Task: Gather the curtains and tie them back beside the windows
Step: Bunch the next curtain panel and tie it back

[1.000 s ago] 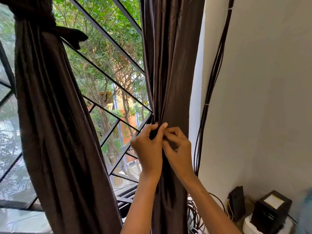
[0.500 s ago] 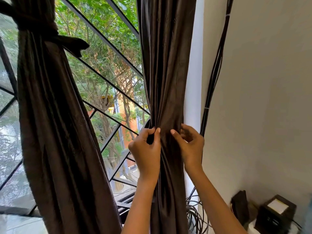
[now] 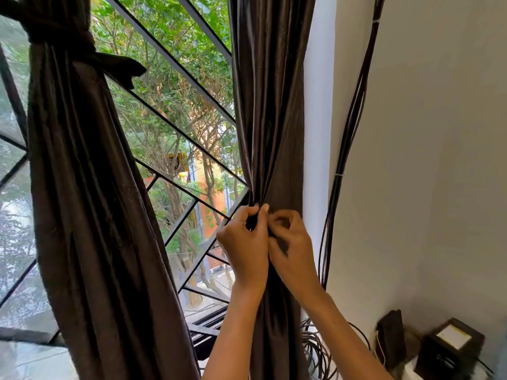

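Both hands worked a tie at the waist of the right curtain.
The left hand (image 3: 245, 244) and right hand (image 3: 292, 244), fingers curled, pinched a dark tie-back strip (image 3: 251, 222) against the gathered right curtain (image 3: 270, 105), beside the white window jamb (image 3: 317, 119). Fabric looked soft, light, slippery: best gripped at the bunched waist. The left curtain (image 3: 82, 187) hung already tied. No containers seen.

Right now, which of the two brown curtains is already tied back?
The left curtain: a dark tie is knotted round it near the top. The right curtain has no finished knot; the left hand and right hand grip it at the middle.
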Available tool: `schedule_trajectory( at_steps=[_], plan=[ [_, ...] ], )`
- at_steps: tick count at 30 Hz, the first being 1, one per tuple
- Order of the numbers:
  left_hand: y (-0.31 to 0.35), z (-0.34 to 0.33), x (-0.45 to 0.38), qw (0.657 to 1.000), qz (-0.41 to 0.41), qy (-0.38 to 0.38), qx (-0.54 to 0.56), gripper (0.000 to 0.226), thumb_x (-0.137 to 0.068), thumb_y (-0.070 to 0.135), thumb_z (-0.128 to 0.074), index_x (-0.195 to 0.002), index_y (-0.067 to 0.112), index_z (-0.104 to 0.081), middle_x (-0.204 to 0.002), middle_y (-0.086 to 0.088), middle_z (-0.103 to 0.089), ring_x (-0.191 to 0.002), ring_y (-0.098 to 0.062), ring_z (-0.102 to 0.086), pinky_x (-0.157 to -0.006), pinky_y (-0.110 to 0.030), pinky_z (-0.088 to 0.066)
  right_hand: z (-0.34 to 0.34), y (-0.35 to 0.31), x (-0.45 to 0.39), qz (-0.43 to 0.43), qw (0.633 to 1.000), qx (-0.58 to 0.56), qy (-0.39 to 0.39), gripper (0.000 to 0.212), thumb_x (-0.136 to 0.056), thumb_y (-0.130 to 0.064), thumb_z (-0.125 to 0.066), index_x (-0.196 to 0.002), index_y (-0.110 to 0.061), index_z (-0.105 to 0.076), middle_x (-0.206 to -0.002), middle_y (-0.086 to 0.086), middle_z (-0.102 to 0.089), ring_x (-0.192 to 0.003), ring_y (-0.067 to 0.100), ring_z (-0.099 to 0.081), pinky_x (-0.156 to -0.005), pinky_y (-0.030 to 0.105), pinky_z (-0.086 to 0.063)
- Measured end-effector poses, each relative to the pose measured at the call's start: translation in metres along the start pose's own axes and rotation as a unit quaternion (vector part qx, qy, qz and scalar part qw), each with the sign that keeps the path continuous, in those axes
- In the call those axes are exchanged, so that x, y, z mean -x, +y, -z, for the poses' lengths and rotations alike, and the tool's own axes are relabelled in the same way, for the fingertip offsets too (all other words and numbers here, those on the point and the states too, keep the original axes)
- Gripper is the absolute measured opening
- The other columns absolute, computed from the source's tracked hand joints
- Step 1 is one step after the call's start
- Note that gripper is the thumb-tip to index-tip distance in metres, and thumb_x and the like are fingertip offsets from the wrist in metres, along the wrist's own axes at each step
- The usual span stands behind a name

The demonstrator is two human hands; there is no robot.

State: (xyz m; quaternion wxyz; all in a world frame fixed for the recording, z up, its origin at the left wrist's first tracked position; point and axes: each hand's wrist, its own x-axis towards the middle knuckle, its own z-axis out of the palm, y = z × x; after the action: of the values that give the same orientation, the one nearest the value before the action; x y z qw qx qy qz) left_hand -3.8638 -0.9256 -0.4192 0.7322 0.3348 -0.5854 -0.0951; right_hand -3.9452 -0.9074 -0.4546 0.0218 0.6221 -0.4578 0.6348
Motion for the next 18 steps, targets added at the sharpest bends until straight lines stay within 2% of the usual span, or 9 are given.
schedule_trajectory(
  at_steps=[2, 4, 6, 8, 9, 12, 15, 18],
  plan=[
    [-0.004, -0.001, -0.003, 1.000, 0.005, 0.002, -0.002, 0.013, -0.082, 0.020, -0.073, -0.072, 0.011, -0.070, -0.062, 0.007, -0.066, -0.052, -0.006, -0.057, -0.049, -0.019, -0.043, 0.005, 0.001, -0.005, -0.046, 0.996, -0.075, 0.011, 0.030, -0.091, -0.013, -0.058, -0.115, -0.028, -0.067, -0.131, -0.005, -0.046, -0.127, 0.006, -0.044, -0.105, 0.026, -0.041],
    [-0.006, -0.001, -0.004, 1.000, 0.004, -0.005, -0.002, 0.012, -0.081, 0.020, -0.074, -0.074, 0.011, -0.070, -0.066, 0.006, -0.067, -0.056, -0.005, -0.059, -0.052, -0.019, -0.044, 0.008, 0.001, -0.012, -0.100, 0.990, -0.093, 0.040, 0.028, -0.093, -0.018, -0.060, -0.117, -0.032, -0.061, -0.136, -0.008, -0.043, -0.133, 0.002, -0.036, -0.109, 0.021, -0.035],
    [-0.007, -0.002, -0.004, 1.000, 0.003, -0.007, -0.004, 0.012, -0.080, 0.019, -0.075, -0.073, 0.012, -0.070, -0.066, 0.007, -0.066, -0.055, -0.004, -0.058, -0.052, -0.011, -0.040, 0.011, 0.000, -0.021, -0.176, 0.971, -0.157, 0.035, 0.039, -0.093, -0.026, -0.058, -0.130, -0.027, -0.048, -0.131, -0.008, -0.051, -0.121, -0.004, -0.047, -0.101, 0.016, -0.042],
    [-0.006, -0.001, -0.003, 1.000, 0.004, -0.008, -0.001, 0.011, -0.080, 0.018, -0.075, -0.072, 0.013, -0.069, -0.062, 0.009, -0.064, -0.052, -0.006, -0.056, -0.050, -0.011, -0.039, 0.013, 0.000, -0.029, -0.245, 0.939, -0.239, 0.015, 0.046, -0.095, -0.028, -0.054, -0.137, -0.024, -0.038, -0.115, -0.011, -0.059, -0.097, -0.013, -0.059, -0.079, 0.006, -0.048],
    [-0.006, -0.001, -0.002, 1.000, 0.003, -0.009, 0.003, 0.011, -0.080, 0.018, -0.075, -0.072, 0.013, -0.069, -0.061, 0.009, -0.064, -0.051, -0.007, -0.056, -0.049, -0.014, -0.039, 0.015, 0.000, -0.032, -0.259, 0.931, -0.256, 0.005, 0.046, -0.095, -0.028, -0.054, -0.138, -0.024, -0.037, -0.106, -0.014, -0.061, -0.089, -0.013, -0.062, -0.072, 0.006, -0.048],
    [-0.008, -0.001, -0.002, 1.000, -0.001, -0.012, 0.003, 0.011, -0.081, 0.019, -0.074, -0.073, 0.012, -0.070, -0.062, 0.007, -0.065, -0.052, -0.005, -0.056, -0.050, -0.017, -0.041, 0.016, 0.001, -0.033, -0.237, 0.930, -0.280, 0.019, 0.032, -0.091, -0.017, -0.062, -0.121, -0.023, -0.054, -0.093, -0.011, -0.070, -0.086, 0.000, -0.068, -0.071, 0.014, -0.053],
    [-0.010, -0.001, -0.003, 1.000, -0.001, -0.009, -0.001, 0.012, -0.081, 0.019, -0.074, -0.073, 0.011, -0.069, -0.061, 0.006, -0.064, -0.051, -0.003, -0.054, -0.053, -0.008, -0.034, 0.011, 0.002, -0.026, -0.163, 0.964, -0.172, 0.118, 0.021, -0.083, -0.015, -0.072, -0.103, -0.020, -0.067, -0.092, -0.005, -0.072, -0.087, 0.007, -0.068, -0.079, 0.021, -0.054],
    [-0.008, -0.001, -0.003, 1.000, -0.011, -0.007, -0.012, 0.012, -0.082, 0.019, -0.073, -0.074, 0.011, -0.070, -0.062, 0.008, -0.065, -0.050, -0.005, -0.056, -0.051, -0.011, -0.037, 0.005, -0.003, -0.015, -0.093, 0.972, -0.075, 0.200, 0.024, -0.081, -0.015, -0.074, -0.103, -0.021, -0.066, -0.089, -0.009, -0.067, -0.082, 0.003, -0.063, -0.075, 0.013, -0.048]
  ],
)
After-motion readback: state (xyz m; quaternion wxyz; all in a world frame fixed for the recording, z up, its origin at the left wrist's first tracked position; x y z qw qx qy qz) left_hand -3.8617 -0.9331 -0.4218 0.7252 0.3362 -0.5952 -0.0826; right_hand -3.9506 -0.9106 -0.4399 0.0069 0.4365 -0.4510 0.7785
